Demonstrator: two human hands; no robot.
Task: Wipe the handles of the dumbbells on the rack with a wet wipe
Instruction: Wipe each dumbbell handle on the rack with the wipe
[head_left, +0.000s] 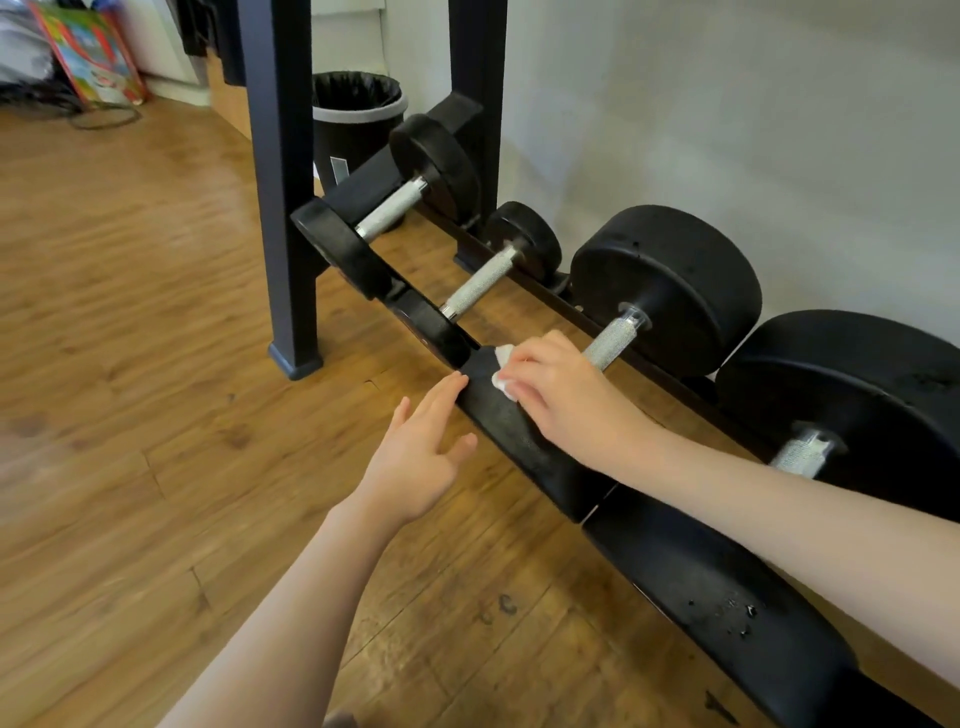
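white crumpled wet wipe (503, 370) in right hand (563, 397)

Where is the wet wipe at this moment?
In the head view, the wet wipe is near the centre, held in the right hand at the near end of the third dumbbell handle, beside the left hand.

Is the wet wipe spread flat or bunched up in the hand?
Bunched up. The right hand grips the wet wipe, and only a crumpled white lump shows past the fingers, at the near end of a dumbbell handle.
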